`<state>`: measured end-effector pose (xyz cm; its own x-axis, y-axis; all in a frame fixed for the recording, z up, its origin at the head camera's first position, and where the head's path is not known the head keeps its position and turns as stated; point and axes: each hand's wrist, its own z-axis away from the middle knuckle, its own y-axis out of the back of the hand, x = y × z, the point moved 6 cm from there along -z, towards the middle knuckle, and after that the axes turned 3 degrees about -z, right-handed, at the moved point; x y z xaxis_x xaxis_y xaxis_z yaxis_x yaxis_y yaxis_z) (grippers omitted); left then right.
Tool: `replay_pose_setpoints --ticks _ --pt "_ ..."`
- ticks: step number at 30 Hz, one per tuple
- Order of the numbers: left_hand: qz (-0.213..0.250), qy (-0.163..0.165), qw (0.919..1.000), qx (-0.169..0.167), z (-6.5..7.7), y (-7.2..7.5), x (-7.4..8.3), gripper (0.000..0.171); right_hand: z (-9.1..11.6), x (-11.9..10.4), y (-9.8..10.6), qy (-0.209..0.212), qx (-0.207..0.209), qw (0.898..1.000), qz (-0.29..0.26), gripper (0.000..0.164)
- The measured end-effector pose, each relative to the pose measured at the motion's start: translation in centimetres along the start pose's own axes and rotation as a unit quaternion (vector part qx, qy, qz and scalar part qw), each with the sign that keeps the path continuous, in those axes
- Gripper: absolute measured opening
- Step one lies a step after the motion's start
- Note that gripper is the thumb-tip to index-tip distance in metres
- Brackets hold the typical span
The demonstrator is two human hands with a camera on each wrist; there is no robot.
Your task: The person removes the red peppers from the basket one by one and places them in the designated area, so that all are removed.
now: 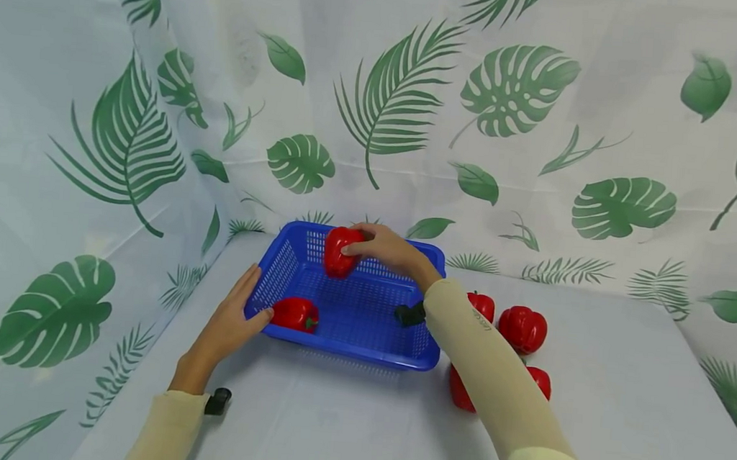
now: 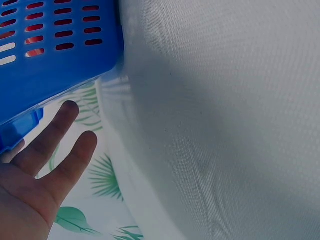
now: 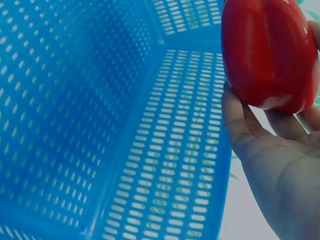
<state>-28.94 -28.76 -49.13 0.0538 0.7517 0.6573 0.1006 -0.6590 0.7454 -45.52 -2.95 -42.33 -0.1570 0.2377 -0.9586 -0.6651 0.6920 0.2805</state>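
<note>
Grips a red bell pepper [image 1: 338,253] between the thumb and fingers of the right hand [image 1: 385,248], above the far part of a blue perforated plastic basket [image 1: 358,312]. Holds the left hand [image 1: 231,324] at the basket's left rim, fingers and thumb spread apart, grasping nothing. Has a second red bell pepper [image 1: 293,314] lying in the near left corner inside, and at least four more [image 1: 523,329] on the tabletop [image 1: 340,423] to the right, some partly hidden behind the right sleeve [image 1: 495,359].

White tabletop [image 1: 340,426], finely textured; white backdrop [image 1: 406,168] with green leaf print [image 1: 516,90], behind and along sides.
</note>
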Motion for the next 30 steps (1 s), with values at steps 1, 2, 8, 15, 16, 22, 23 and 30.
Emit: replay_pose_setpoints --ticks 1,2,8,15,16,22,23,30 --pt "-0.001 0.001 1.0000 0.000 0.0 0.0 0.0 0.089 0.1 0.0 0.2 0.002 0.001 1.000 -0.001 0.060" --pt "-0.002 0.002 1.0000 -0.001 0.0 0.0 0.0 0.089 0.3 0.0 0.4 0.002 0.002 1.000 0.001 0.060" --pt "0.000 -0.002 1.0000 0.001 -0.1 -0.2 -0.1 0.088 1.3 -0.2 1.3 0.004 0.002 1.000 0.005 0.058" --pt "0.000 -0.006 1.0000 0.001 0.0 -0.2 0.1 0.088 2.5 -0.3 2.6 0.005 0.007 1.000 0.005 0.057" --pt "0.000 -0.006 1.0000 0.001 -0.1 -0.2 0.1 0.088 2.6 -0.3 2.8 0.004 0.008 1.000 0.004 0.058" --pt "-0.001 -0.003 1.0000 0.001 -0.1 -0.3 0.0 0.088 3.7 -0.2 3.9 0.004 0.020 1.000 0.007 0.061" --pt "-0.001 -0.003 1.0000 0.000 -0.1 -0.3 0.0 0.088 3.9 -0.2 4.1 0.004 0.022 1.000 0.008 0.062" --pt "0.006 0.001 1.0000 -0.004 0.0 -0.1 -0.2 0.087 5.0 -0.1 5.3 0.000 0.030 0.999 0.015 0.064"
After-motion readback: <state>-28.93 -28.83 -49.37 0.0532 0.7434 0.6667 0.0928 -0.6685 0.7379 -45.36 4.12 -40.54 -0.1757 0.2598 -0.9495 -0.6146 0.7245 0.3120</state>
